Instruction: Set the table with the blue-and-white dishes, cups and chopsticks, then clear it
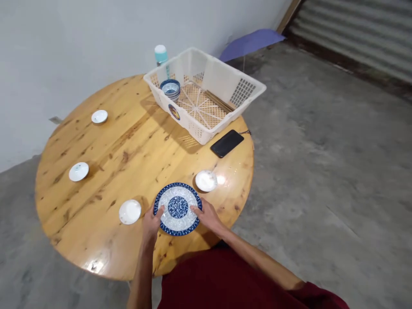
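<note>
A round blue-and-white patterned plate (178,207) is held between my two hands near the table's front edge. My left hand (152,221) grips its left rim, the thumb lying over the top. On the opposite rim, my right hand (207,213) grips in the same way; the fingers of both hands are mostly hidden beneath. Whether other plates are stacked under it, I cannot tell. A small white dish (130,212) lies just left of my left hand. Another white dish (206,180) sits beyond my right hand.
On the round wooden table (122,141), more white dishes stand at the left, one farther back (99,116). A white plastic basket (202,128) holds blue-patterned bowls (170,89) and chopsticks (219,101). Near it are a black phone (227,143) and a teal bottle (161,54).
</note>
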